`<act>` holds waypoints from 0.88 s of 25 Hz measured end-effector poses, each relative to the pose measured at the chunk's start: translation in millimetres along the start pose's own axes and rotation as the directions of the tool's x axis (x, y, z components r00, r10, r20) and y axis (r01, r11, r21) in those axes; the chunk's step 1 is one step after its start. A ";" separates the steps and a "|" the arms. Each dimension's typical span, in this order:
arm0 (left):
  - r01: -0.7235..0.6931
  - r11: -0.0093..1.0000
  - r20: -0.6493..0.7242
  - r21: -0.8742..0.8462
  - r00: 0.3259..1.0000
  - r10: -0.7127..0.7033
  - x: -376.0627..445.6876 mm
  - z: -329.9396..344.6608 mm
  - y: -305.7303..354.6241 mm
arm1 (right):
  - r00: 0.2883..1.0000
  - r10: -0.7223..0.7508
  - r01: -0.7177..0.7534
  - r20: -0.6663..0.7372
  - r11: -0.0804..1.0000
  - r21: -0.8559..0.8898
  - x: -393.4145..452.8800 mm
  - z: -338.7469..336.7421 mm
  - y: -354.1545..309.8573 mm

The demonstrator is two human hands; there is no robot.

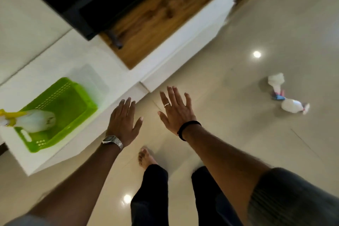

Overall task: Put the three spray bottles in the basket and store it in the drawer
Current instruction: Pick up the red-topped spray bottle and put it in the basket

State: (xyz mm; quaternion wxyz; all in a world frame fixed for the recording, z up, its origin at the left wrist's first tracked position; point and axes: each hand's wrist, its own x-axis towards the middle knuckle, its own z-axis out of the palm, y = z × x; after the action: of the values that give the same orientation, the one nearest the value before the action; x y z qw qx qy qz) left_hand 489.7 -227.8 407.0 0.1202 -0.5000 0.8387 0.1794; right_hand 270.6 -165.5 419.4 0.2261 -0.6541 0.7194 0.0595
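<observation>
Three white plastic spray bottles show. One with a yellow trigger (34, 120) lies in the green slotted plastic basket (60, 115) on the white cabinet top (102, 79), left of the left hand (122, 124). Two more (276, 83) (293, 105) lie on the bare glossy tile floor (229, 88), well right of the right hand (176, 113). Both hands hang flat, fingers spread, holding nothing.

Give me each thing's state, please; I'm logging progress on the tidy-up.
Green basket: on the white ledge, holds one bottle.
Yellow-trigger spray bottle: lying in the basket.
Blue-trigger spray bottle: lying on the floor.
Pink-trigger spray bottle: lying on the floor.
Left hand: open, empty.
Right hand: open, empty.
</observation>
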 end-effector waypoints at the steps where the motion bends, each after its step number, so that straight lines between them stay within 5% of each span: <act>1: -0.067 0.997 0.011 0.037 0.998 0.066 15.7 -2.9 30.1 | 0.999 0.052 -0.051 -0.011 0.999 0.012 -14.1 -1.8 31.9; 9: -0.408 0.901 0.080 0.148 0.913 0.400 99.2 9.1 315.4 | 0.880 0.471 -0.462 -0.063 0.878 0.125 -144.2 4.2 275.2; 16: -0.621 0.764 0.230 0.174 0.780 0.582 95.9 59.7 541.2 | 0.627 0.778 -0.761 0.048 0.598 0.251 -273.7 40.5 424.1; 22: -0.745 0.636 0.353 0.202 0.661 0.662 106.6 91.4 656.8 | 0.439 0.883 -0.865 0.166 0.364 0.346 -336.8 69.3 490.3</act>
State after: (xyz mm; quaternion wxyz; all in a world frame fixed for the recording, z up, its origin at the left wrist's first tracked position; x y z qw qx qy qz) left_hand -137.7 11.9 402.3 0.2245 -0.0762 0.9628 0.1298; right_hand -172.6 236.2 390.4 0.2648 -0.1168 0.9571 0.0135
